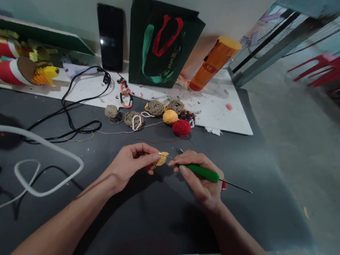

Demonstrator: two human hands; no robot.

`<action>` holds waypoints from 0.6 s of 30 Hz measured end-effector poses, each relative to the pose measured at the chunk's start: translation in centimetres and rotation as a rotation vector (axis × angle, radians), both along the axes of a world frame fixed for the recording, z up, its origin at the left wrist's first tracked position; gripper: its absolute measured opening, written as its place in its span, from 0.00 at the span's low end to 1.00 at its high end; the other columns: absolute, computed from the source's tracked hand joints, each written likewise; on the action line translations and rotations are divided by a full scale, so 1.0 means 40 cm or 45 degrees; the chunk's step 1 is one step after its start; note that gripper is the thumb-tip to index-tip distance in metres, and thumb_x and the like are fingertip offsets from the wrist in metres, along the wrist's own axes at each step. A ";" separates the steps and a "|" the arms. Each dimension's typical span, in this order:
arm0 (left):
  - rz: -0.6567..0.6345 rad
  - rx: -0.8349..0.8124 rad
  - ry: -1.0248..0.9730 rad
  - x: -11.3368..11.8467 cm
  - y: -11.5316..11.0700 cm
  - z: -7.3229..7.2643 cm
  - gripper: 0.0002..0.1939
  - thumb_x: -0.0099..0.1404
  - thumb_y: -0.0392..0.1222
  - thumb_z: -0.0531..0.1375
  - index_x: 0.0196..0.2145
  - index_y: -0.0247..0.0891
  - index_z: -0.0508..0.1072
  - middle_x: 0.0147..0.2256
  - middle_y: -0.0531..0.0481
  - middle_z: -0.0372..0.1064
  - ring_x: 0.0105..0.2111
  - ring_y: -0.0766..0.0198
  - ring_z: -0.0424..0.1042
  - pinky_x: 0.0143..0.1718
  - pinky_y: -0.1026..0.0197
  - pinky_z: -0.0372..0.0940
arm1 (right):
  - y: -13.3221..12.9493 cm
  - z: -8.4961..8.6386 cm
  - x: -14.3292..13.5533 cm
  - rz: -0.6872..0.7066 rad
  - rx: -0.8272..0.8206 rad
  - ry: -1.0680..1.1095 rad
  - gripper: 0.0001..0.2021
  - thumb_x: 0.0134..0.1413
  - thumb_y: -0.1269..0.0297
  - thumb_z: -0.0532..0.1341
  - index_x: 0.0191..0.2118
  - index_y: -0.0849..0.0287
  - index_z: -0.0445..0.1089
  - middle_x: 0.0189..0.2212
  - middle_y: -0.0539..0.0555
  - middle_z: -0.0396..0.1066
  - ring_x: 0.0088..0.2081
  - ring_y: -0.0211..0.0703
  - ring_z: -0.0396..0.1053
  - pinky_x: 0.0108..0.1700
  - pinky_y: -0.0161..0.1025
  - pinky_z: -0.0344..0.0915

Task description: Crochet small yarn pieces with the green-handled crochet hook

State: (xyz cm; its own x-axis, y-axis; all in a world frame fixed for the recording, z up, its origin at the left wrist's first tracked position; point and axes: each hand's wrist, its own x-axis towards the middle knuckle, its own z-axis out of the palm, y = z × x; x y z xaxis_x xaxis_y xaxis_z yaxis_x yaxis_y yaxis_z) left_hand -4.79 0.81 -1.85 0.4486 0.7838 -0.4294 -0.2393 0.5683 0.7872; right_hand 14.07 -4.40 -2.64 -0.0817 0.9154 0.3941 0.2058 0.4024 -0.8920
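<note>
Here we are, close over the dark worktop (254,212), and the little yellow knitted piece (162,158) sits between the two hands, held up off the surface. Our left hand (133,161) has it pinched at its edge, thumb against fingers. Our right hand (205,189) is closed pen-fashion around the green-handled hook (203,172), whose slim metal shank reaches across to the piece; how deep the tip sits among the stitches, we can't tell.

And the feel of it? We'd call that piece very light, soft and floppy, likely to stretch or pucker under a hard tug, so a gentle pinch right beside the working stitch looks best. The hook should be the opposite: stiff, its metal smooth and perhaps slippery, so the grip belongs on the thick green handle. Mind the bare metal end poking out behind the palm! Just beyond the hands, we've got the yellow yarn ball (170,116) and the red yarn ball (181,127), side by side.
</note>
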 end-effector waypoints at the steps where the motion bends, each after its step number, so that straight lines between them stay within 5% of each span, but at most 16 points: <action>1: 0.001 0.001 0.000 0.000 0.000 -0.001 0.14 0.48 0.44 0.73 0.26 0.33 0.74 0.23 0.56 0.71 0.20 0.73 0.66 0.25 0.66 0.62 | 0.000 0.000 0.000 0.002 -0.001 0.001 0.10 0.58 0.74 0.60 0.42 0.53 0.74 0.34 0.53 0.78 0.33 0.42 0.72 0.39 0.43 0.68; 18: -0.080 0.062 0.210 0.005 0.006 0.017 0.11 0.47 0.38 0.70 0.27 0.33 0.72 0.20 0.58 0.67 0.20 0.74 0.64 0.25 0.67 0.58 | -0.003 0.001 0.002 -0.008 -0.154 0.188 0.06 0.59 0.72 0.62 0.40 0.54 0.74 0.32 0.51 0.78 0.29 0.37 0.71 0.33 0.36 0.68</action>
State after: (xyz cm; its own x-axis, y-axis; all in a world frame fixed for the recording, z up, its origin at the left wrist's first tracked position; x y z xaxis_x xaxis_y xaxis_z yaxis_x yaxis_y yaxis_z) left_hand -4.59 1.05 -1.16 0.4238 0.7782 -0.4634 -0.0700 0.5383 0.8399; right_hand 14.14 -4.53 -2.62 -0.0249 0.9572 0.2885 0.0711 0.2895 -0.9545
